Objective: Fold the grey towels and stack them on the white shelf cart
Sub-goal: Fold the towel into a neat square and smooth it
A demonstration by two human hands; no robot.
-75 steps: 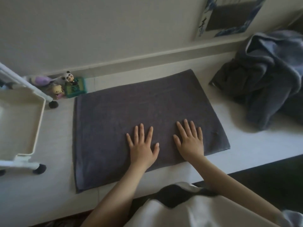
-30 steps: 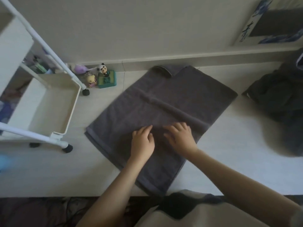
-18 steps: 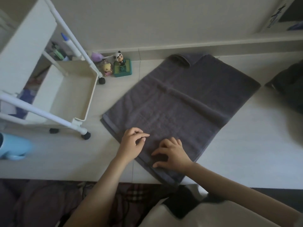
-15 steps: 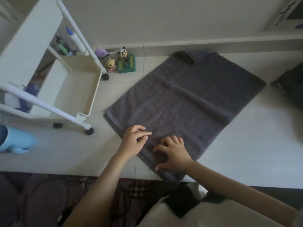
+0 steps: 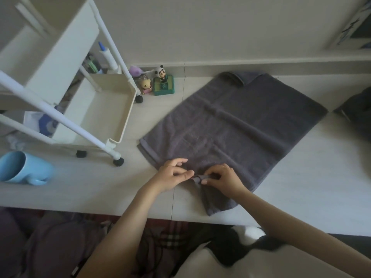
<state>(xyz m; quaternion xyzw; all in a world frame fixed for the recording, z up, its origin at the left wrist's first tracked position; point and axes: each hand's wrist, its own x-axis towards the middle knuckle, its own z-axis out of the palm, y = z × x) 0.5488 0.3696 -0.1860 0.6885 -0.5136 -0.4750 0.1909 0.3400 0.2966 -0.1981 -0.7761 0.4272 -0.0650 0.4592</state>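
pinching the grey towel (image 5: 230, 125) at its near edge on the worktop (image 5: 301, 187)

your right hand (image 5: 224, 178) pinches the hem, left hand (image 5: 170, 175) loose beside; a one-sided lift could skew the fold.

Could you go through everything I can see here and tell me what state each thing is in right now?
Dark grey terry towel: spread flat, far corner turned over.
Right hand: pinches the towel's near edge.
Left hand: fingers loosely curled beside that edge; grip unclear.
White shelf cart: upright, lower tray holds no towels.
Light blue ceramic mug: lying on its side.
Panda figurine on green base: upright.
Crumpled dark towel pile: unfolded.
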